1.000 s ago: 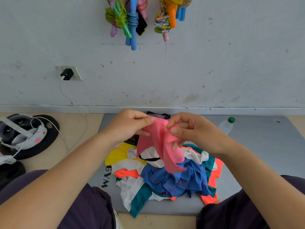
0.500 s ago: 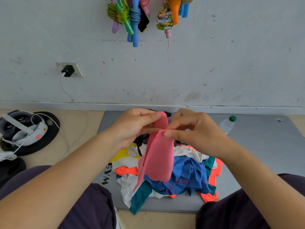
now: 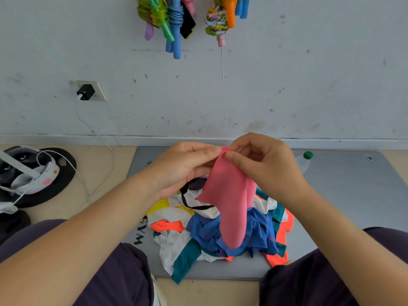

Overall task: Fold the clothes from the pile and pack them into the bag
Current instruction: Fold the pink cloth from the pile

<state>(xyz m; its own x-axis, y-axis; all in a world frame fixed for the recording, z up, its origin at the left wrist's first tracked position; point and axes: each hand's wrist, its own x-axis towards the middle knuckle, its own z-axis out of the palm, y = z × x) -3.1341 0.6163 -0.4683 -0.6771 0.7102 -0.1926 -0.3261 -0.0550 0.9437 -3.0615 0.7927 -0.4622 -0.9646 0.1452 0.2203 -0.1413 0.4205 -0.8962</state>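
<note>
A pink garment (image 3: 229,202) hangs in a long narrow strip above the pile of clothes (image 3: 220,230). My left hand (image 3: 183,168) and my right hand (image 3: 265,164) both pinch its top edge, fingertips almost touching. The pile holds blue, white, teal, orange and yellow pieces and lies on a grey mat (image 3: 344,195) between my knees. No bag is in view.
A clear plastic bottle with a green cap (image 3: 305,161) lies on the mat behind my right hand. A headset on a black round pad (image 3: 33,173) sits on the floor at left, with a white cable (image 3: 97,138) up to a wall charger (image 3: 85,92). Skipping ropes (image 3: 174,16) hang on the wall.
The pink garment was bunched between my hands; it now hangs lengthwise as a narrow strip. Both hands rose a little and came together at its top edge.
</note>
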